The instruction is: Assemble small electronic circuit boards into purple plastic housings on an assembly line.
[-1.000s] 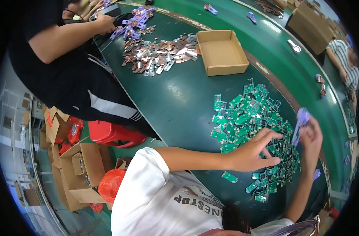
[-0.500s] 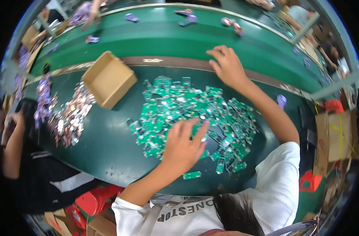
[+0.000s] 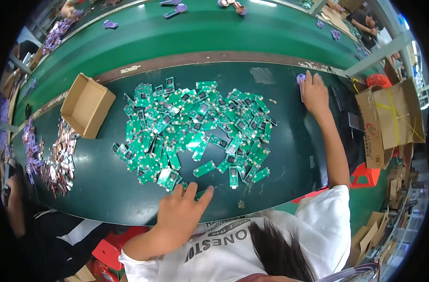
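A loose pile of small green circuit boards (image 3: 165,120) is spread over the middle of the dark green table. At its near edge my left hand (image 3: 179,214) rests low, fingers spread, with the fingertips at a board partly hidden under them. My right hand (image 3: 315,94) reaches out to the far right side of the table, apart from the pile. Its fingers are closed on a small purple plastic piece (image 3: 301,79), mostly covered by the hand.
An open cardboard box (image 3: 93,109) stands left of the pile. Beyond it lie copper-coloured parts (image 3: 59,160) and purple pieces (image 3: 32,148). A green conveyor belt (image 3: 177,40) runs along the far side, carrying a few parts. Large cartons (image 3: 372,136) stand at right; a co-worker's arm (image 3: 16,202) is at left.
The view has shifted, with the table's things now further left. My right hand has moved from beyond the far edge to the purple piece; my left has drawn back from the pile's middle.
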